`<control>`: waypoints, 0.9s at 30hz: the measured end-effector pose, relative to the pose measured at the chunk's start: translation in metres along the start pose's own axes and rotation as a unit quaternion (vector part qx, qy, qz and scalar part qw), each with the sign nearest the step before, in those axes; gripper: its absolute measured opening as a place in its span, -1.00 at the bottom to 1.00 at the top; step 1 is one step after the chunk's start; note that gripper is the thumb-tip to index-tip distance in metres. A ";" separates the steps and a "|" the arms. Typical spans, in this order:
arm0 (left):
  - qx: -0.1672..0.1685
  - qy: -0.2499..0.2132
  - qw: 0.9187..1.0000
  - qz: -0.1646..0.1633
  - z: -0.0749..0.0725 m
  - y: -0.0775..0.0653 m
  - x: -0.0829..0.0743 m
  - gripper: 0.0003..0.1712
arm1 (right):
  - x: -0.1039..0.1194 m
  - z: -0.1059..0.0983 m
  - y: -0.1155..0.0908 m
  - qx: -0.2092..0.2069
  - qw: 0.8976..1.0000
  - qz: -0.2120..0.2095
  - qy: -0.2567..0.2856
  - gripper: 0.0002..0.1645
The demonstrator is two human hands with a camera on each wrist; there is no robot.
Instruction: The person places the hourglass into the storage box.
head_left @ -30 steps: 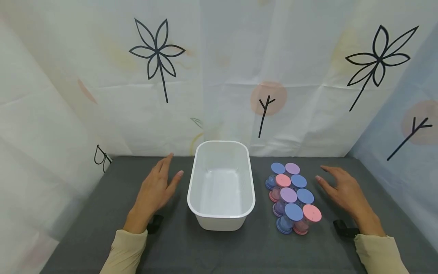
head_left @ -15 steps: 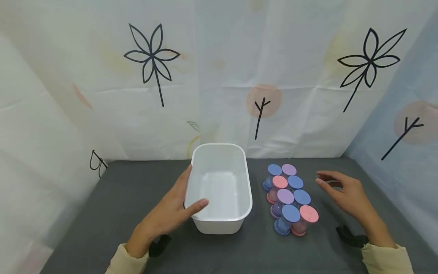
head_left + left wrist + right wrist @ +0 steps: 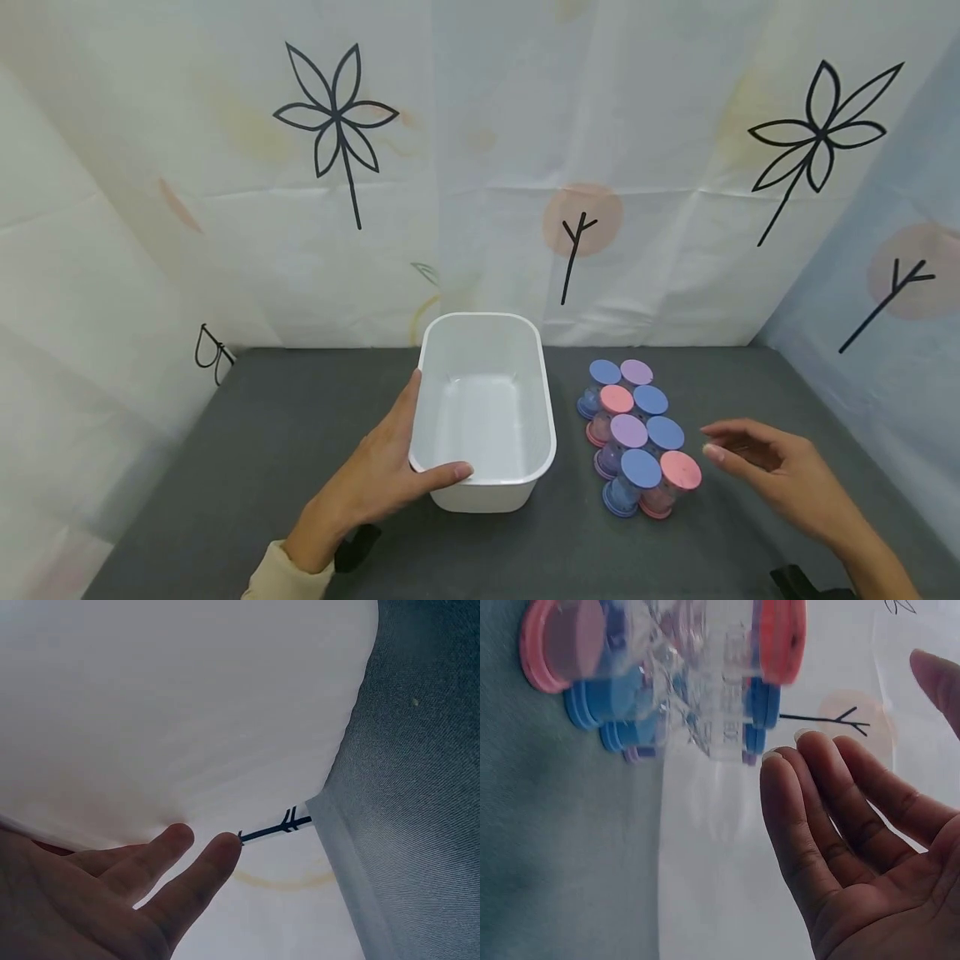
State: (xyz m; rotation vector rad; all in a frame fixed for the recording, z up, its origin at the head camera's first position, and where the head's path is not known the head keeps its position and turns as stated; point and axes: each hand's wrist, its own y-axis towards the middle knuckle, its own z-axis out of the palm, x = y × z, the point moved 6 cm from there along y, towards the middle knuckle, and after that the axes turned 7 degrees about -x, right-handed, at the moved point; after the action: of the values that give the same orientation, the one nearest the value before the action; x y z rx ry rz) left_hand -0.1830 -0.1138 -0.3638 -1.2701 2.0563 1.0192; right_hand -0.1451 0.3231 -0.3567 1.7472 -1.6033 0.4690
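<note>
The white tub stands just right of my left hand, whose uncurled fingers lie against its outer wall, the thumb across the rim at the near corner. Just left of my right hand stand eight hourglasses in two upright rows, capped blue, pink and purple; that hand is relaxed, holding nothing. Below both hands spreads a dark grey table; beyond them hangs a pale curtain.
</note>
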 end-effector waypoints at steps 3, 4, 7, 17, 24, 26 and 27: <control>0.000 0.005 1.000 -0.014 0.000 -0.001 0.000 0.43 | 0.004 0.006 -0.009 0.002 0.999 -0.025 0.026 -0.67; 0.000 0.004 1.000 -0.017 0.000 -0.001 0.000 0.43 | 0.006 0.009 -0.012 0.001 0.999 -0.036 0.037 -0.66; 0.000 0.006 1.000 -0.026 -0.001 -0.002 0.000 0.43 | 0.010 0.014 -0.017 -0.002 0.996 -0.064 0.056 -0.59; 0.001 0.022 0.999 -0.040 -0.002 -0.002 0.002 0.44 | 0.013 0.024 -0.018 -0.026 0.996 -0.071 0.049 -0.48; 0.001 0.021 0.999 -0.037 -0.001 -0.001 0.002 0.43 | 0.011 0.031 -0.017 -0.021 1.000 -0.017 0.013 -0.42; 0.001 0.022 0.999 -0.039 -0.001 -0.002 0.003 0.43 | 0.011 0.031 -0.017 -0.023 1.000 -0.010 0.007 -0.41; 0.001 0.023 0.999 -0.038 -0.001 -0.002 0.002 0.43 | 0.011 0.030 -0.017 -0.025 1.000 -0.008 0.006 -0.41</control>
State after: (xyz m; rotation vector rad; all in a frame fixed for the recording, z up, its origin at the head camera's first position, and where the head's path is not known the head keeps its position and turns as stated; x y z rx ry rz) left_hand -0.1827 -0.1163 -0.3655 -1.3716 2.0249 0.9613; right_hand -0.1324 0.2939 -0.3742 1.7153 -1.5781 0.4272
